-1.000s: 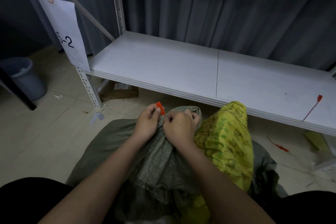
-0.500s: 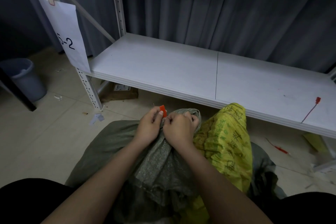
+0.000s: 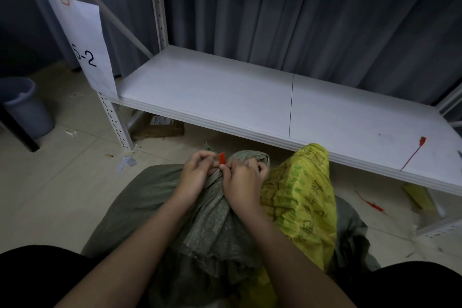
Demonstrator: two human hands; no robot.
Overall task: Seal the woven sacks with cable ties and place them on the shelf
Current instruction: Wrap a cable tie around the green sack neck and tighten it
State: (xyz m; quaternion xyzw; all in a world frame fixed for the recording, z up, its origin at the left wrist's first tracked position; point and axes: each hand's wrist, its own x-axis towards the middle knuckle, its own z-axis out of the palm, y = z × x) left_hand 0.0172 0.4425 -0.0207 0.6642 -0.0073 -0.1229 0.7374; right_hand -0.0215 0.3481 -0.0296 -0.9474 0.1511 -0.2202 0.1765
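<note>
Tiled floor (image 3: 45, 197), white shelf (image 3: 225, 97); both hands (image 3: 197, 172) (image 3: 242, 182) pinching red cable tie (image 3: 221, 158), green sack (image 3: 210, 217)

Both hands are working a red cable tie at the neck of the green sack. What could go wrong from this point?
1. The bunched neck of the green sack looks thick; the red cable tie may catch only part of it and slip off.
2. The left hand and right hand crowd the tie, so a finger could get pinched.
3. The yellow sack leans close and might get caught in.

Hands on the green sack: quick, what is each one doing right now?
Left hand: fingers curled, pinching the red plastic cable tie.
Right hand: gripping the bunched neck of the grey-green woven sack.
</note>
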